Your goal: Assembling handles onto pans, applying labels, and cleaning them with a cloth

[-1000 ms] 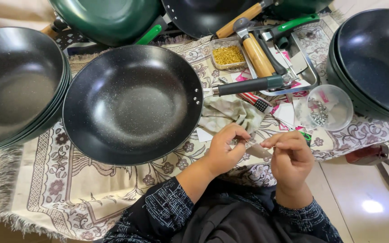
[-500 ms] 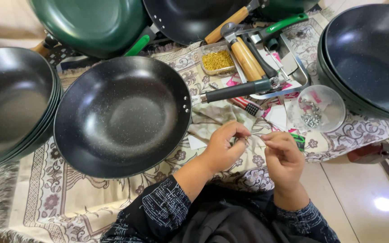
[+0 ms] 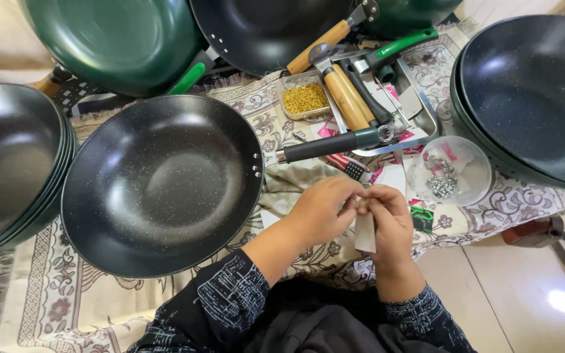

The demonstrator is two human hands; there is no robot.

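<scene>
Patterned cloth (image 3: 165, 307) covers the floor under you, with pale tile (image 3: 524, 294) showing past its right edge. From the one head view, you are looking straight down at your hands, which meet near the cloth's near edge, right of the middle.

Your left hand (image 3: 318, 212) is curled, fingertips pinched toward the right one. Your right hand (image 3: 390, 225) is also closed, pinching a small pale paper slip (image 3: 365, 232) that hangs down from between the two hands. Both hands touch at the fingertips over the slip; whether the left also grips it you cannot tell from here.

Just left of your hands sits a black wok (image 3: 161, 183), rim up, its dark handle (image 3: 331, 144) pointing right toward a metal tray (image 3: 426, 117). That tray holds wooden handles (image 3: 344, 95) and other dark and green ones. Beside the tray's left end is a small clear box of gold screws (image 3: 304, 98). Just beyond your right hand stands a clear round tub (image 3: 472, 176) with silvery hardware (image 3: 441, 183) in it.

At the cloth's left edge a stack of dark woks (image 3: 8, 163) is nested together. Another stack (image 3: 531, 91) sits at the right edge. Along the far edge lie a green wok (image 3: 112, 39), bottom up, and a further black one (image 3: 263, 29). A brown strap (image 3: 537, 232) lies on the tile near the right stack.
</scene>
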